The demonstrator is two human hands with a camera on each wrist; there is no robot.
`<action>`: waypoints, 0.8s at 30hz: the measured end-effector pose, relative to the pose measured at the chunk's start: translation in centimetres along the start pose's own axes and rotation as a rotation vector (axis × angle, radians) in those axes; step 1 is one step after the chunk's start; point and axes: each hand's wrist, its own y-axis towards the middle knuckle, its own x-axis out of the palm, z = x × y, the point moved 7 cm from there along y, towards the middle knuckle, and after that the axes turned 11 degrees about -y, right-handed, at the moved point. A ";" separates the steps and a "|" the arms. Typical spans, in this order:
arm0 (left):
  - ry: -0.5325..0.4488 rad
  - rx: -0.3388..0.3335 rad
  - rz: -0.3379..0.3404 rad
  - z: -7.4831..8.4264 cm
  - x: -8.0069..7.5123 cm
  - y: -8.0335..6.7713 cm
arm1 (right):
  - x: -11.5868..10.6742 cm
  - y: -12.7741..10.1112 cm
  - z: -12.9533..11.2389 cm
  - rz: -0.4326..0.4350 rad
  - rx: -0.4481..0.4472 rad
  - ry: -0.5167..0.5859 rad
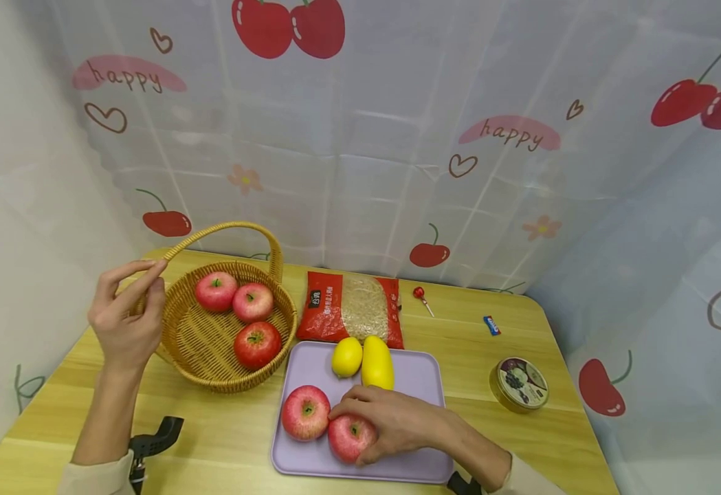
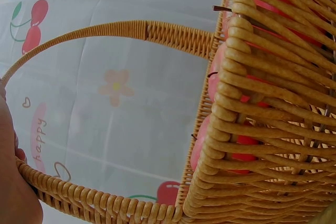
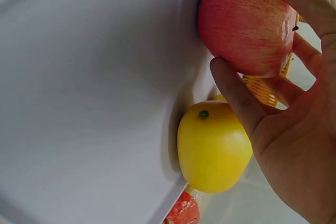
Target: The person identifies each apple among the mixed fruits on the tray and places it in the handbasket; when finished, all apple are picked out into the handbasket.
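My left hand (image 1: 128, 313) holds the arched handle (image 2: 94, 29) of a woven basket (image 1: 212, 382) at the left of the table. Inside the basket lie three red apples (image 1: 258, 346), also glimpsed through the weave in the left wrist view. My right hand (image 1: 400, 421) grips a pinkish red apple (image 1: 351, 438) from above, fingers and thumb spread around its sides, over a lilac tray (image 1: 360, 474). Close beside it on the tray is another apple (image 1: 306, 412). Behind them lie a lemon (image 1: 346, 357) and an oblong yellow fruit (image 3: 214, 150) with a green stem end.
A red bag with a see-through middle (image 1: 350, 307) lies behind the tray. Further right are a red lollipop (image 1: 420, 293), a small blue wrapped candy (image 1: 492, 325) and a round tin (image 1: 519, 385). A patterned curtain (image 1: 360, 172) hangs along the table's back edge (image 1: 459, 291).
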 end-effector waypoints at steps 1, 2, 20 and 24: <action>-0.001 0.000 0.001 0.0 0.0 0.0 | 0.0 0.0 0.0 0.000 0.001 -0.006; -0.001 0.000 0.001 0.0 0.0 0.0 | 0.0 0.0 0.0 -0.001 0.002 -0.011; -0.001 0.003 0.011 0.1 0.0 0.1 | 0.3 0.0 0.0 0.024 -0.028 -0.065; -0.002 -0.002 0.005 0.1 0.1 0.1 | 0.4 0.1 0.0 0.023 -0.025 -0.063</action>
